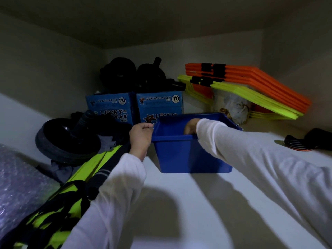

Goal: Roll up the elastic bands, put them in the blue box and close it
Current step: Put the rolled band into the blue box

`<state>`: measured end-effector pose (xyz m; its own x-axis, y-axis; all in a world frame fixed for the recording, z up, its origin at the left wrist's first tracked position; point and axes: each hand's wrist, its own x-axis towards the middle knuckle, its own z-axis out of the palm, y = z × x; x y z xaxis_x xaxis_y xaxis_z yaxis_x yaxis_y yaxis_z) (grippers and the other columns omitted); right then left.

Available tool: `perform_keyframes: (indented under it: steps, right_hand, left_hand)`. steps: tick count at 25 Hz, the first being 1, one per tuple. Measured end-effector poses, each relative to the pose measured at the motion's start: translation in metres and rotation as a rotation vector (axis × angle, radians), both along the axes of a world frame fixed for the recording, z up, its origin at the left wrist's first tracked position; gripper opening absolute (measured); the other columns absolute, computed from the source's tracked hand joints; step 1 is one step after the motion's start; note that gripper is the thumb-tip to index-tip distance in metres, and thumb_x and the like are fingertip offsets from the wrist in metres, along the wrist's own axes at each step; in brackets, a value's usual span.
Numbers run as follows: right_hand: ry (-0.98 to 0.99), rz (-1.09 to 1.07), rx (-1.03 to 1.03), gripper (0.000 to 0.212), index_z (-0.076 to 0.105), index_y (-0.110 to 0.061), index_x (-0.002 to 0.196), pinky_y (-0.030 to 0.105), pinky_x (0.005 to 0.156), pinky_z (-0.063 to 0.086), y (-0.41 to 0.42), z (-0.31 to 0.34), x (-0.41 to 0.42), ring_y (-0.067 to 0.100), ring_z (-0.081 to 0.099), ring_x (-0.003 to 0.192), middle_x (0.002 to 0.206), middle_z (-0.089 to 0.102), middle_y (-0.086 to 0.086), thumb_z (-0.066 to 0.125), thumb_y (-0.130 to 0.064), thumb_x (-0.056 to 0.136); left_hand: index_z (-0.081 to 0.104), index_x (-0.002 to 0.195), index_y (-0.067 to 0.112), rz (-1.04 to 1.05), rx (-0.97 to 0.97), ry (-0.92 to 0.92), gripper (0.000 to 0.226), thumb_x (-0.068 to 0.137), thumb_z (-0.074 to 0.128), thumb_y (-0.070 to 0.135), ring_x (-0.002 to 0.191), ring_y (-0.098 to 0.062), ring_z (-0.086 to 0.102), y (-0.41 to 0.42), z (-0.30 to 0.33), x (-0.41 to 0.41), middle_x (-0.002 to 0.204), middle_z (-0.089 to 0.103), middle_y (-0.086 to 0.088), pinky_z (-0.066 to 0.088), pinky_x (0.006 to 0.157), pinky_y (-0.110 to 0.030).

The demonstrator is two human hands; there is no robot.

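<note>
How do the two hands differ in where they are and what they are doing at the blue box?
The left hand is outside the blue box, its fingers curled over the left rim; the right hand reaches down inside it. The left hand shows in full, while the box's near wall hides most of the right hand, so what it holds cannot be told. Both arms wear white sleeves.

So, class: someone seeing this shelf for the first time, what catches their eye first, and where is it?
The blue box at the centre of the white shelf, open, with the left hand holding its left rim and the right hand reaching inside. Next, the orange and yellow hurdles leaning at the back right, and two blue cartons behind the box.
</note>
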<state>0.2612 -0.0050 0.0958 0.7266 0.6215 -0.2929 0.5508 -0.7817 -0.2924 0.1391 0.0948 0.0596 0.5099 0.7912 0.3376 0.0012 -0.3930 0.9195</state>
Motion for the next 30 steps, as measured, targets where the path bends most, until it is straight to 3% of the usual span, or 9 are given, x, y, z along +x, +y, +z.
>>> perform_keyframes:
  steps: [5,9,14,19,21,24,30]
  right_hand:
    - [-0.112,-0.005,0.025,0.040,0.049,-0.003,0.132,0.033,0.104,0.039,0.000,-0.004,0.004,0.026,0.050,0.124,0.142,0.047,0.013,0.045,-0.002,0.092]
    - [-0.006,0.042,-0.094,0.040,0.046,-0.001,0.134,0.036,0.107,0.036,0.007,-0.002,0.004,0.028,0.044,0.130,0.146,0.040,0.014,0.043,-0.004,0.094]
    - [-0.035,0.025,-0.080,0.038,0.052,-0.003,0.129,0.035,0.103,0.039,0.008,-0.006,0.007,0.029,0.047,0.128,0.141,0.047,0.014,0.048,-0.005,0.091]
    - [-0.063,-0.007,-0.035,0.038,0.051,-0.002,0.129,0.033,0.103,0.039,0.006,-0.005,0.004,0.027,0.049,0.125,0.140,0.048,0.014,0.049,-0.005,0.091]
    - [-0.050,0.002,-0.054,0.038,0.052,0.000,0.129,0.033,0.100,0.040,0.007,-0.003,0.005,0.026,0.051,0.120,0.140,0.048,0.015,0.048,-0.005,0.091]
    - [-0.005,0.014,-0.128,0.038,0.050,-0.001,0.130,0.031,0.094,0.040,0.009,0.000,0.000,0.028,0.046,0.129,0.143,0.045,0.013,0.046,-0.008,0.094]
    - [-0.002,0.043,-0.156,0.040,0.046,-0.001,0.134,0.034,0.107,0.035,-0.001,0.006,-0.011,0.028,0.042,0.133,0.144,0.043,0.013,0.041,-0.015,0.097]
  left_hand:
    - [0.064,0.110,-0.002,-0.008,-0.010,-0.013,0.025,0.091,0.049,0.004,0.099,-0.024,0.059,0.001,0.000,0.001,0.115,0.065,-0.019,0.044,0.085,-0.025]
    - [0.065,0.109,-0.002,-0.015,-0.008,-0.015,0.025,0.091,0.049,0.003,0.104,-0.029,0.060,0.002,-0.001,0.000,0.115,0.065,-0.019,0.043,0.084,-0.025]
    - [0.065,0.109,-0.001,-0.018,-0.007,-0.015,0.025,0.091,0.048,0.003,0.094,-0.018,0.055,0.003,-0.002,0.001,0.115,0.065,-0.017,0.044,0.084,-0.025]
    - [0.065,0.110,0.000,-0.023,-0.017,-0.020,0.026,0.091,0.048,0.003,0.107,-0.031,0.060,0.005,-0.002,0.002,0.115,0.065,-0.019,0.047,0.090,-0.032]
    - [0.065,0.110,0.000,-0.029,-0.016,-0.017,0.025,0.091,0.048,0.003,0.101,-0.028,0.061,0.005,-0.001,0.001,0.114,0.066,-0.019,0.047,0.087,-0.030]
    - [0.064,0.111,-0.001,-0.035,-0.025,-0.026,0.025,0.091,0.049,0.002,0.095,-0.024,0.059,0.005,-0.002,0.001,0.114,0.066,-0.019,0.047,0.087,-0.029]
    - [0.064,0.109,-0.002,-0.046,-0.041,-0.038,0.024,0.091,0.048,0.002,0.089,-0.020,0.056,0.006,-0.002,0.002,0.113,0.066,-0.021,0.046,0.081,-0.028]
